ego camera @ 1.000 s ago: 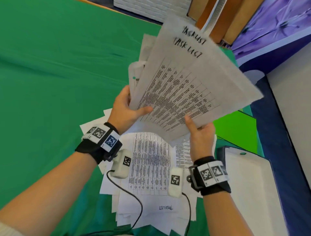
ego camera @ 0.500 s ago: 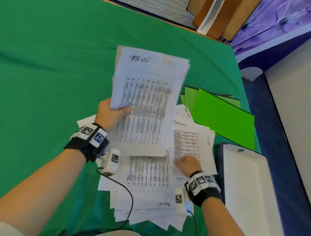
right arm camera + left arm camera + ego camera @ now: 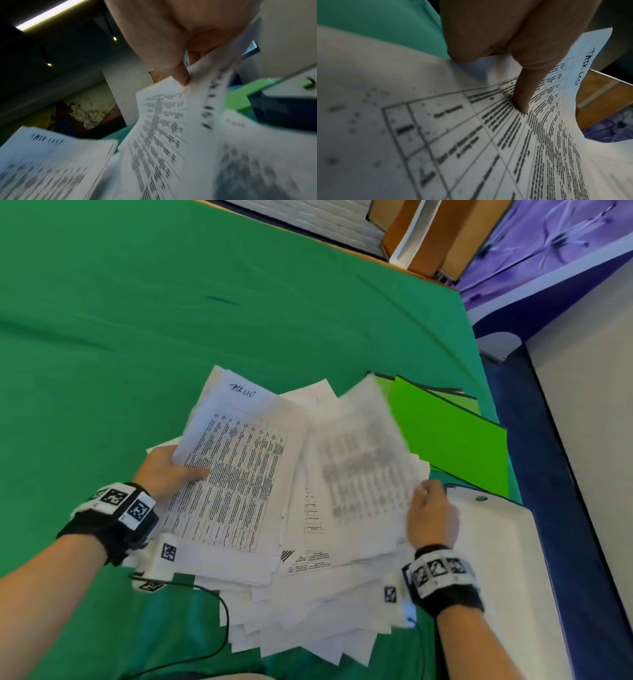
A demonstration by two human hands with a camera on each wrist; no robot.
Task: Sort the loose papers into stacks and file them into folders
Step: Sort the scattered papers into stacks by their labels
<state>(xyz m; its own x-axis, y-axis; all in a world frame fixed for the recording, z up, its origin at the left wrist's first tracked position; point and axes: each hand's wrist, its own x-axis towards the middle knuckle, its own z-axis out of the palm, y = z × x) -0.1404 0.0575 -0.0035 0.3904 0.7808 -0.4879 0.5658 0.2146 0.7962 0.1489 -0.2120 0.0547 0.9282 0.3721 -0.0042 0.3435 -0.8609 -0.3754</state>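
Observation:
My left hand (image 3: 171, 470) grips a stack of printed sheets headed "TASK LIST" (image 3: 236, 460) by its left edge, thumb on top (image 3: 523, 94), held low over the loose paper pile (image 3: 308, 611). My right hand (image 3: 430, 508) pinches the right edge of a blurred printed sheet (image 3: 359, 467), lifted off the pile; the right wrist view shows thumb and fingers closed on that sheet (image 3: 192, 94). Bright green folders (image 3: 448, 436) lie to the right of the papers on the green table cloth (image 3: 137, 320).
A white tray or lid (image 3: 500, 559) lies at the table's right edge beside my right hand. Camera cables (image 3: 219, 628) trail over the cloth near me. Brown boards (image 3: 438, 231) lean beyond the far edge. A blue and grey floor strip (image 3: 565, 474) runs along the right.
My left hand lowered the task-list stack from raised to just above the pile. My right hand let go of that stack, dropped to the pile, and now lifts a single sheet.

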